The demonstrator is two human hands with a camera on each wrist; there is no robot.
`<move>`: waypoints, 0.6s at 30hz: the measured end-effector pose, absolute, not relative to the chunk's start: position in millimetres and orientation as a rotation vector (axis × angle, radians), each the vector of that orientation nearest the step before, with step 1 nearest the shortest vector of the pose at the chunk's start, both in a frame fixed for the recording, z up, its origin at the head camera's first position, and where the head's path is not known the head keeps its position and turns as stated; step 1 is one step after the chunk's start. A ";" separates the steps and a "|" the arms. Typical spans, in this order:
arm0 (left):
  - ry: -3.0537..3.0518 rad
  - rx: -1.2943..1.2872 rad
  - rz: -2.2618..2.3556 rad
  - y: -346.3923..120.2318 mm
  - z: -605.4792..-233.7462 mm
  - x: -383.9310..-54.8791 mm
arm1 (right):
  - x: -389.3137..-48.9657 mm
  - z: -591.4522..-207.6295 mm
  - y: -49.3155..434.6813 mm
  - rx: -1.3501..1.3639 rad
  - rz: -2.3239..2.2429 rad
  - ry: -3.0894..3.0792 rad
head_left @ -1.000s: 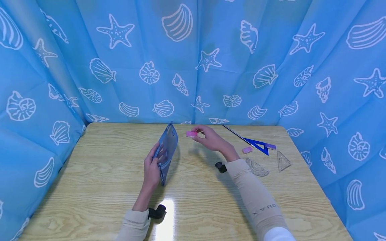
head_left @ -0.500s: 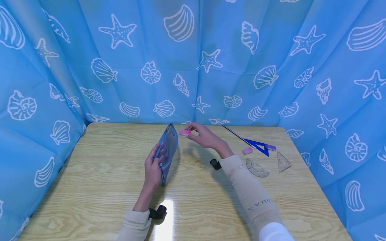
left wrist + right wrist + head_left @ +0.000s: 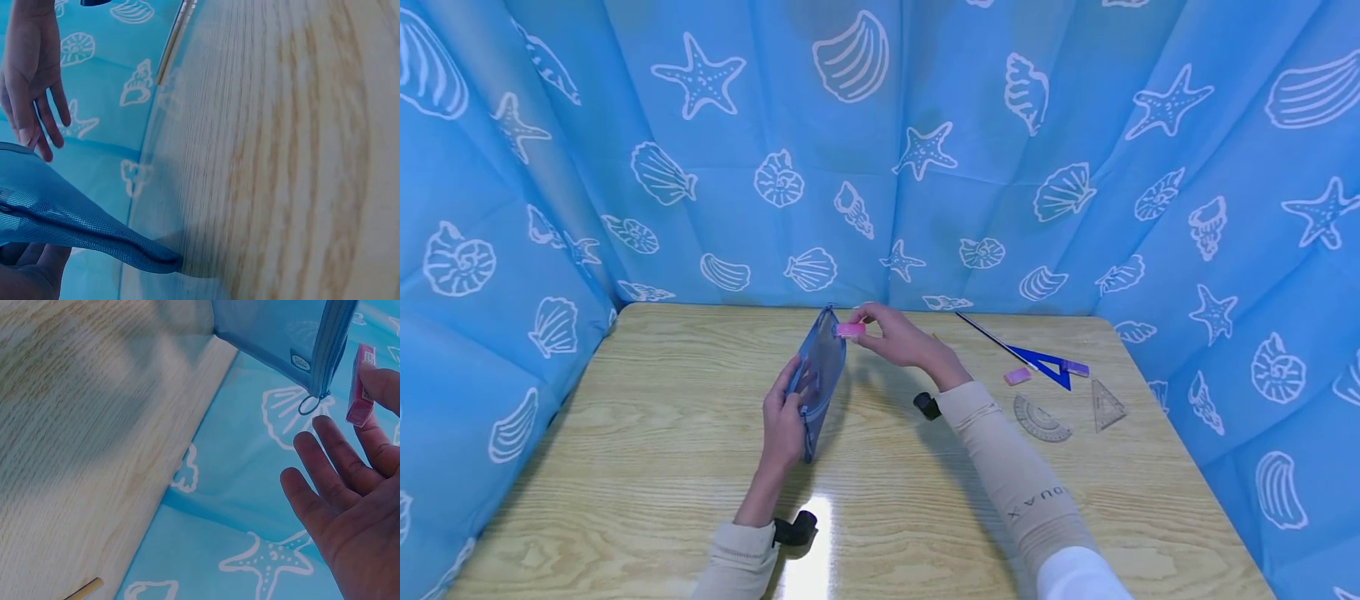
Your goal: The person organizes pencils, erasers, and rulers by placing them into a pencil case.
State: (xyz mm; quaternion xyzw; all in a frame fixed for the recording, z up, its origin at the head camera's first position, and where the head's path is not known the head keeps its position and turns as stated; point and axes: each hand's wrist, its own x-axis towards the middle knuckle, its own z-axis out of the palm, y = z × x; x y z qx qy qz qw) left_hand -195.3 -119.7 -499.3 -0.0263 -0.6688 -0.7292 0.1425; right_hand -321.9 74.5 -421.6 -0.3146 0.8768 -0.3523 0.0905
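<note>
"What is shown, largest first?"

"A blue shell-print curtain (image 3: 820, 150) is hung behind a wooden table (image 3: 647, 450)."

"And the hands?"

"They are held apart. Left of centre, a blue mesh pouch (image 3: 827, 360) is gripped by the left hand (image 3: 783, 422)."

"On the right?"

"A thin rod (image 3: 992, 338), a blue set square (image 3: 1033, 356), a clear protractor (image 3: 1039, 420) and a clear triangle (image 3: 1107, 407) are laid out."

"Smallest?"

"A pink block (image 3: 851, 331) is pinched by the right hand (image 3: 898, 337), just beside the pouch's far end; a purple block (image 3: 1077, 369) and another pink one (image 3: 1018, 377) are seen by the set square."

In the head view, your left hand (image 3: 782, 423) grips at lower centre-left; your right hand (image 3: 901, 338) pinches just below mid-frame.
</note>
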 end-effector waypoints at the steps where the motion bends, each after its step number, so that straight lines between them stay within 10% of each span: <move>1: -1.933 -0.079 -2.102 -119.5 -499.0 -195.2 | -322.1 -421.8 74.4 -0.935 -1.045 2.608; 18: -1.943 -0.092 -2.101 -120.2 -500.3 -194.6 | -329.9 -427.3 64.6 -0.951 -1.014 2.639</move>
